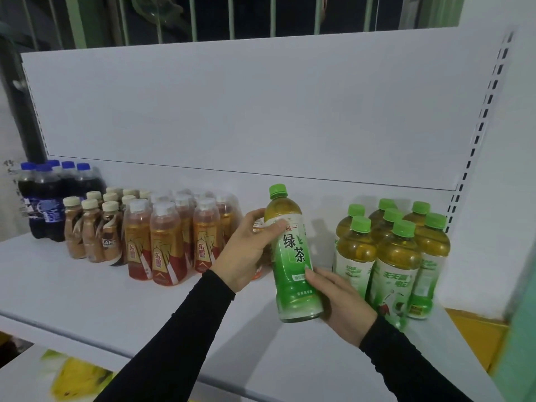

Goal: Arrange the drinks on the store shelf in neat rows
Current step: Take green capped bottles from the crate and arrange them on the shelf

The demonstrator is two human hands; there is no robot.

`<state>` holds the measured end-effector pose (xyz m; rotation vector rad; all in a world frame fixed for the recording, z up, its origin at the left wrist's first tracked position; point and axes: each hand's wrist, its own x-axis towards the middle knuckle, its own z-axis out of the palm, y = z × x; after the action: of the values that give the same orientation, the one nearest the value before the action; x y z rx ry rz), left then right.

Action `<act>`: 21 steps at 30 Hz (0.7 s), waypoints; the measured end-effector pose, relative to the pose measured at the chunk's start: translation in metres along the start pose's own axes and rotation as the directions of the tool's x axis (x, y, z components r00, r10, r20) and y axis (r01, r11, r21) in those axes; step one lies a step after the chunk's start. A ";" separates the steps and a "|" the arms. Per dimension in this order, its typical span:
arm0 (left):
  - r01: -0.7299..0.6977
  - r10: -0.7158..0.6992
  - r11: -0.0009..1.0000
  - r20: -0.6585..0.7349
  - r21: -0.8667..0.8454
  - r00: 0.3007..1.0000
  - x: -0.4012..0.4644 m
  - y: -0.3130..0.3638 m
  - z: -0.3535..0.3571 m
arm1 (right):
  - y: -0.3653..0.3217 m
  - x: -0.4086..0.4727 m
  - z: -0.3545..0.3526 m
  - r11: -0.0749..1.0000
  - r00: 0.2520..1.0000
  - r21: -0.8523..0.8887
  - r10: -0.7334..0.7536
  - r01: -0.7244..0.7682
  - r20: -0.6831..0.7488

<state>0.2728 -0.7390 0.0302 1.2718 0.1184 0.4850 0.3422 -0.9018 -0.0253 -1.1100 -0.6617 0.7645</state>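
Observation:
A green-tea bottle (pixel 293 256) with a green cap and a green and white label is held upright just above the white shelf (pixel 87 291). My left hand (pixel 246 253) wraps its upper label from the left. My right hand (pixel 342 306) grips its base from the right. Behind my left hand, an orange-labelled bottle (pixel 258 271) is mostly hidden. Several more green-capped tea bottles (pixel 394 253) stand in a cluster at the right end of the shelf.
From left to right stand dark cola bottles with blue caps (pixel 49 198), brown coffee bottles (pixel 92 230) and amber energy drinks (pixel 171 239). The slotted shelf upright (pixel 478 126) and a white wall bound the right side. A lower shelf with yellow packs (pixel 78 378) shows below.

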 end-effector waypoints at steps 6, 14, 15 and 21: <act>-0.102 0.105 0.994 -0.132 0.025 0.986 0.000 -0.003 0.008 | 0.008 0.000 0.003 0.769 0.970 -0.624 -0.233 0.138 -0.073; -0.049 0.050 0.998 -0.052 0.032 0.997 -0.003 0.001 0.006 | 0.007 -0.001 0.001 0.920 0.974 -0.349 -0.213 0.176 -0.072; -0.028 0.029 0.999 -0.030 0.029 0.999 -0.004 0.000 0.003 | 0.006 -0.002 0.000 0.944 0.983 -0.291 -0.174 0.153 -0.049; 0.013 -0.014 0.999 -0.047 -0.033 0.999 -0.004 -0.005 0.002 | 0.008 -0.005 0.002 0.973 0.997 -0.220 -0.072 0.062 -0.037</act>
<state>0.2718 -0.7438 0.0256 1.2274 0.1579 0.5035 0.3365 -0.9032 -0.0325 -1.2953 -0.7549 0.6171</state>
